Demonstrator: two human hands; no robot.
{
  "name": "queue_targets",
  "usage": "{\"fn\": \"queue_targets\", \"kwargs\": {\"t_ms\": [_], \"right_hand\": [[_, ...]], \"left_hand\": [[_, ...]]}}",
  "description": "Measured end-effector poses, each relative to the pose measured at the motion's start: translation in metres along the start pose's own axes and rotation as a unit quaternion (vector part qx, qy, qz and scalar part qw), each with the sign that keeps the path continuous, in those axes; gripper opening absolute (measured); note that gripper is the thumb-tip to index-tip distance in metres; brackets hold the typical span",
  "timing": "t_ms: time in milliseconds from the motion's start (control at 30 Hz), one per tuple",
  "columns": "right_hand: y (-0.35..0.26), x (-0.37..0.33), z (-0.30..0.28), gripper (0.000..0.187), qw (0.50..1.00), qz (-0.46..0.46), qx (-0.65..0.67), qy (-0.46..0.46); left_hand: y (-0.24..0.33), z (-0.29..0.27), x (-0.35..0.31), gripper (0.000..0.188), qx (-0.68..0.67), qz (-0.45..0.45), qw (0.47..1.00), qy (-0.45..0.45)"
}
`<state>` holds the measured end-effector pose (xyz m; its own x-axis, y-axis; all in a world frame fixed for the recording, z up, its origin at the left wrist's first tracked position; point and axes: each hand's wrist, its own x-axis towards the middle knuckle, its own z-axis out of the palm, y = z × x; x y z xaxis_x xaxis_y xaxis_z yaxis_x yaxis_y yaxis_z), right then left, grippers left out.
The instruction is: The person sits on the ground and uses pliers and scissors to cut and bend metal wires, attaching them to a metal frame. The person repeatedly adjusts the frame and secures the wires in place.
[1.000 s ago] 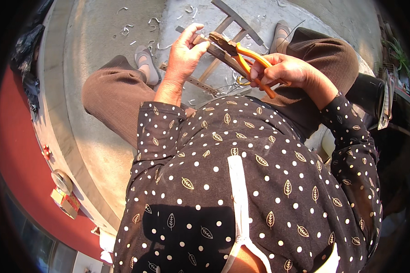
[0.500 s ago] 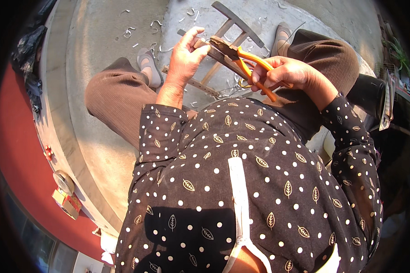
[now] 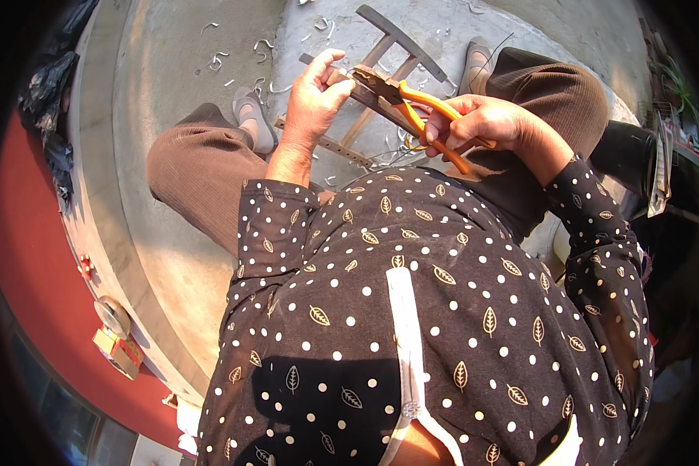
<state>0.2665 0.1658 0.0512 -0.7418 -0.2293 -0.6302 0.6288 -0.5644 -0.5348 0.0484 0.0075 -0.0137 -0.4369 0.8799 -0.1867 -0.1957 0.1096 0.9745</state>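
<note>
My right hand (image 3: 478, 124) is closed around the orange handles of a pair of pliers (image 3: 423, 97). Its rusty-looking jaws point up and left, over a dark bar of a wooden frame (image 3: 388, 111). At the bar's far left part, my left hand (image 3: 315, 105) grips it, with thumb and forefinger close to the jaw tips. Whatever the jaws bite on, if anything, is too small to make out. The frame, with dark side bars and paler crosspieces, lies tilted between my knees.
Bent white scraps (image 3: 219, 58) lie scattered over the concrete floor (image 3: 171, 78). A thin wire (image 3: 499, 46) sticks up near my right foot. At left, a roll of tape (image 3: 113, 314) and a small box (image 3: 119, 349) stand by a ledge; black plastic (image 3: 46, 101) hangs above.
The view has shifted very slightly. Both hands and the pliers keep nearly the same pose against the wooden frame.
</note>
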Motion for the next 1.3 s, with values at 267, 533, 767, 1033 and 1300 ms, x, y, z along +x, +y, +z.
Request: {"fn": "queue_targets", "kwargs": {"t_ms": [267,533,767,1033,1300], "right_hand": [[0.004,0.001,-0.004,0.026,1.000,-0.012,0.000,-0.026],[0.006,-0.001,-0.003,0.034,1.000,-0.020,0.009,-0.020],[0.003,0.000,-0.002,0.027,1.000,0.004,-0.027,-0.008],[0.014,0.003,0.001,0.025,1.000,-0.018,-0.002,0.009],[0.019,0.009,0.011,0.028,0.995,-0.062,-0.054,0.054]], "left_hand": [[0.003,0.001,-0.002,0.047,-0.005,-0.004,1.000,0.001],[0.004,0.001,0.000,0.047,-0.001,-0.008,1.000,-0.003],[0.003,0.001,-0.002,0.047,-0.003,-0.003,1.000,-0.002],[0.005,0.000,-0.004,0.049,0.002,-0.017,0.999,-0.035],[0.000,0.007,0.000,0.018,0.112,0.011,0.990,0.083]]}}
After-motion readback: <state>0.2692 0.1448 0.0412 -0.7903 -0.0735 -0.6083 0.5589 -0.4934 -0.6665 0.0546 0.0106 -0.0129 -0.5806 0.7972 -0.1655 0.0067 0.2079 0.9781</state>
